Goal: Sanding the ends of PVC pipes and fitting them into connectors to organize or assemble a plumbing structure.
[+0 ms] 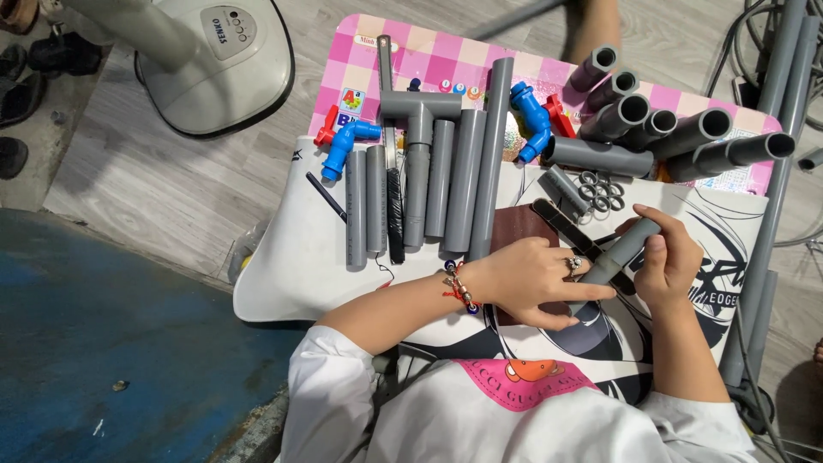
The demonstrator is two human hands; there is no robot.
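Observation:
My right hand (pixel 669 257) grips a short grey pipe piece (pixel 619 255), held slanted over my lap. My left hand (pixel 536 283), with a ring and a beaded bracelet, touches the lower end of the same pipe piece, fingers spread along it. Beneath the hands lie a brown sheet (pixel 516 227) and a dark flat strip (pixel 561 221). Several grey pipes (pixel 467 176) of different lengths lie side by side on the white cloth (pixel 287 257) in front of me, one with a grey tee fitting (pixel 420 107).
Two blue plastic taps (pixel 343 146) (pixel 533 120) with red handles lie on a pink checkered board (pixel 446 60). More grey pipe stubs (pixel 651 124) and small metal rings (pixel 600 190) lie at the right. A white fan base (pixel 219 64) stands far left. Long pipes (pixel 776 163) run along the right edge.

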